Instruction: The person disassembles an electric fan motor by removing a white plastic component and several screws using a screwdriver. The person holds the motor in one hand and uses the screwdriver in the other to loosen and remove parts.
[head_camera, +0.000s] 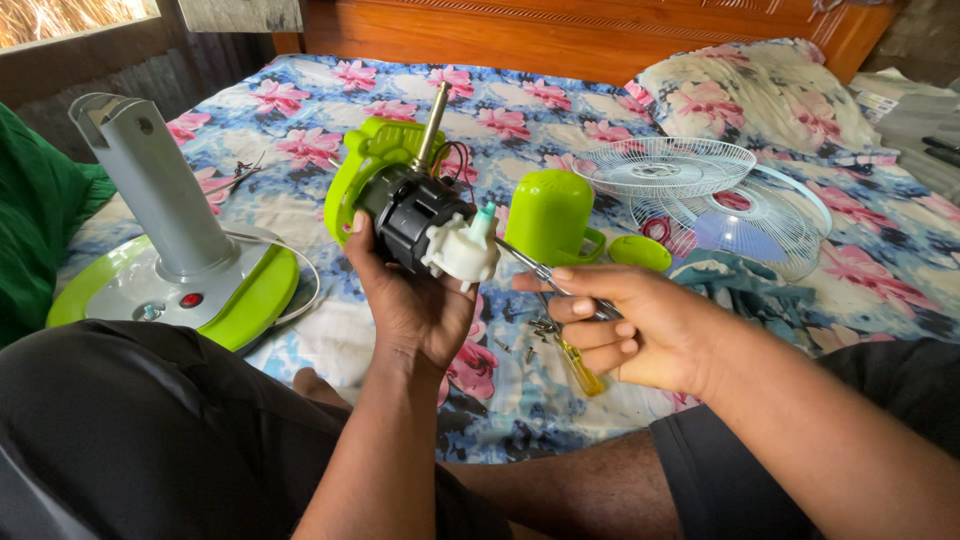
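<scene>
My left hand (410, 300) grips a fan motor (410, 212) from below: a black body with a brass shaft pointing up, a lime green front plate (352, 180) and a white gearbox (460, 250) facing me. My right hand (630, 330) holds a screwdriver (520, 260), its metal tip reaching to the white gearbox. A lime green motor cover (548, 215) lies on the bed just behind the tool.
A grey fan stand with green base (160, 270) sits at left. White wire grilles with a translucent blade (720, 200) lie at right. A yellow-handled screwdriver (578, 368) and loose screws (540, 330) rest on the floral bedsheet. A small green cap (640, 252) lies nearby.
</scene>
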